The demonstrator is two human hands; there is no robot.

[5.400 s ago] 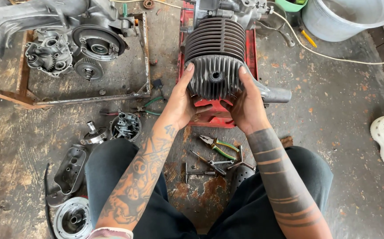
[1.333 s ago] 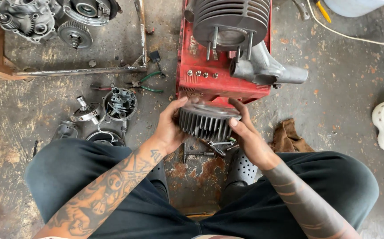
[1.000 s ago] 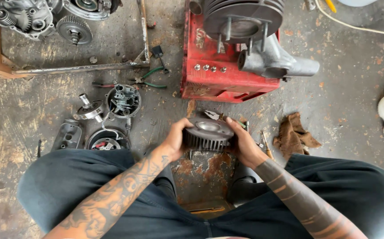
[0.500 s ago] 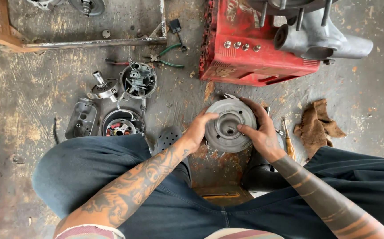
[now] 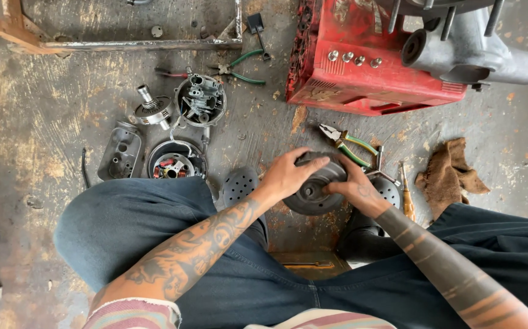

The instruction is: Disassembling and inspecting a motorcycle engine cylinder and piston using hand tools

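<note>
Both hands, left hand (image 5: 288, 175) and right hand (image 5: 356, 187), clasping opposite rims of finned cylinder head (image 5: 314, 186) below red stand (image 5: 361, 73); probably heavy, rigid, greasy.

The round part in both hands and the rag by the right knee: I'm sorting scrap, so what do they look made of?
The round part, held by the left hand and right hand, looks like dull grey cast metal, probably aluminium: matte, grimy, with a machined centre hole. The rag looks like brown woven cloth: crumpled, soft folds, frayed edges.
</note>
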